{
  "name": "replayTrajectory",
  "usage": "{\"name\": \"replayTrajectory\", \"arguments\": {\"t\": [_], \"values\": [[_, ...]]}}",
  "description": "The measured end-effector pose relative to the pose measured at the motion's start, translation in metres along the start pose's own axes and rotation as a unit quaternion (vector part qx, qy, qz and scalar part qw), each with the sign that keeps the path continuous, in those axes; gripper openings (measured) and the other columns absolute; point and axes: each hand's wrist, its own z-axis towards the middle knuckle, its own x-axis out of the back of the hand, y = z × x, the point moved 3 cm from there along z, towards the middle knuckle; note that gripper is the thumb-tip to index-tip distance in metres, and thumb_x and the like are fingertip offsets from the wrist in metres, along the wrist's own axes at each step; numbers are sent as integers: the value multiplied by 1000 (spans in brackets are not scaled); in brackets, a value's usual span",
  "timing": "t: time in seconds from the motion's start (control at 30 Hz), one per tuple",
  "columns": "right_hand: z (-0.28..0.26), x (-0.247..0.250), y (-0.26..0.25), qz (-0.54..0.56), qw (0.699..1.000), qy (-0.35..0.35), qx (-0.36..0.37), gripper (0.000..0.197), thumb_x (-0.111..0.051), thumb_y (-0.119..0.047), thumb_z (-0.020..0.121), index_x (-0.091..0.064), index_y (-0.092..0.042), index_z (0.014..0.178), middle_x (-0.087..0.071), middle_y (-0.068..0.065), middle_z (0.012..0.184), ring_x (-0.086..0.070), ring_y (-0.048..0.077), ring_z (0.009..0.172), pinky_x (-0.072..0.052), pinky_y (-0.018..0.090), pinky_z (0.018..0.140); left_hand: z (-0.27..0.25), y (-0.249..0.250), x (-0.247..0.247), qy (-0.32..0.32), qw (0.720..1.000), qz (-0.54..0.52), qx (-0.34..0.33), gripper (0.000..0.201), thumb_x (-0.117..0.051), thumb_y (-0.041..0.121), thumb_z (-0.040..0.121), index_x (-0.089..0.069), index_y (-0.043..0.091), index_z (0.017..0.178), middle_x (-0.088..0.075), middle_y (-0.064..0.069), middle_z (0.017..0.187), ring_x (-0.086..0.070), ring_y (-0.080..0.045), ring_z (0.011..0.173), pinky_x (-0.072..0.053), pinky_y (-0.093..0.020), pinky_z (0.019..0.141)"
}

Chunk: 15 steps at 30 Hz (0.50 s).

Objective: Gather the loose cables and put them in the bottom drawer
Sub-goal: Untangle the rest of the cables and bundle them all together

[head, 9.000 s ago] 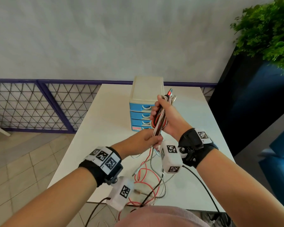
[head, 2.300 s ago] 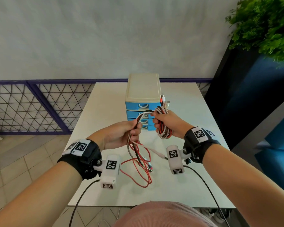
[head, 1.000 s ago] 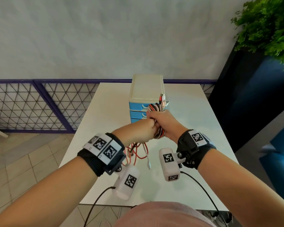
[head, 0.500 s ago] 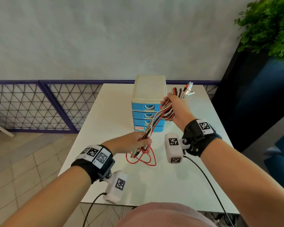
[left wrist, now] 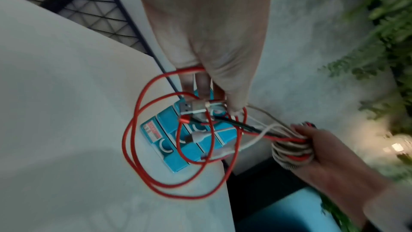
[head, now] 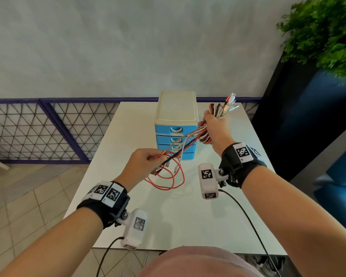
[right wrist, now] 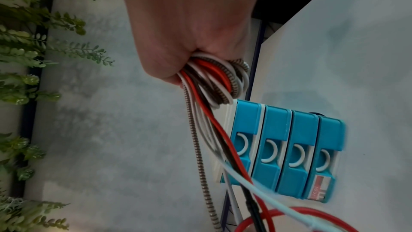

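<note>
Over the desk (head: 128, 136), near the drawers (head: 176, 140), my right hand (head: 214, 126) clenches the coiled cables (head: 188, 137); my left hand (head: 142, 162) pinches the loose tails, red loops dangling. Still gathering, I'd say. Next: wind the tails in, then open the shut bottom drawer (head: 188, 155).

My right hand (head: 214, 127) is raised at one o'clock, fist clenched around the cables (head: 186, 139); my left hand (head: 143, 163), lower at eleven o'clock, pinches their trailing strands.
</note>
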Motion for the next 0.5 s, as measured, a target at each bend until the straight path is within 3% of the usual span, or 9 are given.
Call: {"name": "replayTrajectory", "arguments": {"t": [0.07, 0.13, 0.23, 0.3, 0.4, 0.5], "values": [[-2, -1, -1, -1, 1000, 9, 10, 12, -51, -22, 96, -53, -10, 97, -64, 2, 66, -54, 8, 35, -42, 17, 36, 0, 6, -1, 64, 991, 104, -53, 8, -68, 11, 82, -71, 15, 88, -69, 3, 84, -64, -10, 74, -49, -14, 63], [-5, -3, -1, -1, 1000, 8, 19, 10, -50, -21, 96, -51, -10, 95, -63, 3, 66, -53, 11, 36, -41, 18, 36, 3, 10, -4, 86, 985, 141, -44, 5, -67, 12, 79, -64, 15, 80, -64, 2, 82, -60, -11, 70, -48, -17, 60], [-8, -6, -1, 3, 1000, -3, 24, 10, -50, -21, 96, -50, -11, 95, -63, 4, 68, -54, 13, 40, -41, 19, 37, 10, 7, -14, -11, 986, 160, 52, 11, -61, 21, 82, -56, 15, 75, -59, 0, 74, -52, -16, 57, -46, -26, 51], [-11, -8, -1, -2, 1000, -5, 29, 11, -50, -21, 96, -50, -10, 95, -63, 4, 68, -55, 13, 41, -41, 20, 38, 15, 4, -17, -68, 977, 184, 82, 15, -55, 26, 85, -57, 11, 83, -62, -5, 78, -56, -19, 59, -48, -28, 55], [-13, -8, -1, -7, 1000, -5, 28, 13, -51, -22, 96, -50, -10, 92, -63, 4, 68, -54, 16, 40, -41, 20, 37, 16, 1, -15, -87, 981, 120, 122, 22, -49, 20, 89, -65, 5, 90, -71, -15, 91, -59, -24, 68, -51, -34, 66], [-18, -11, 1, -15, 999, -9, 35, 10, -51, -20, 95, -50, -11, 92, -63, 5, 69, -56, 13, 40, -38, 17, 35, 17, 1, -12, -45, 979, 48, 192, 24, -46, 11, 83, -69, 5, 77, -70, -11, 76, -52, -18, 59, -40, -24, 50]]}}
